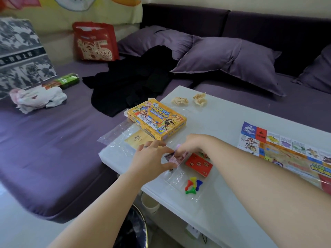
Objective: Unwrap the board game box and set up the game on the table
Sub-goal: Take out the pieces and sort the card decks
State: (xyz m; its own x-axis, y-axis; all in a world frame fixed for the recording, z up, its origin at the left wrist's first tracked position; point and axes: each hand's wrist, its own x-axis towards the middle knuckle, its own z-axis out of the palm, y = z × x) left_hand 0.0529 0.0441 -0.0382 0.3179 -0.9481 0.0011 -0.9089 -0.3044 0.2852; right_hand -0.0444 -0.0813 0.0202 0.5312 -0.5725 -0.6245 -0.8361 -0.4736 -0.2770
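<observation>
Currently the left hand (150, 158) and right hand (190, 143) are meeting over a small stack of pink and purple play money (176, 158), low over the white table (223, 122). The left thumb and fingers (165, 149) are pinching one end of the stack. The right hand's fingers are curling down onto the other end, though blur is hiding exactly how they are gripping. The stack's long axis is running crosswise, from one hand to the other.

Setup is looking roughly half done. Just beyond the fingertips, the yellow game box (156, 120) is lying flat and face up, out of its clear wrap (114, 138), which is lying spread to its left. The box's long axis is running from far left to near right, with its print facing away from the person. Well right of the fingers, the game board (286, 153) is lying unfolded. Just right of the fingers, red cards (198, 164) are sitting stacked. Nearer the person, coloured pawns (193, 185) are lying heaped on clear plastic. Sorting the money and placing the pawns on the board are probably remaining.
</observation>
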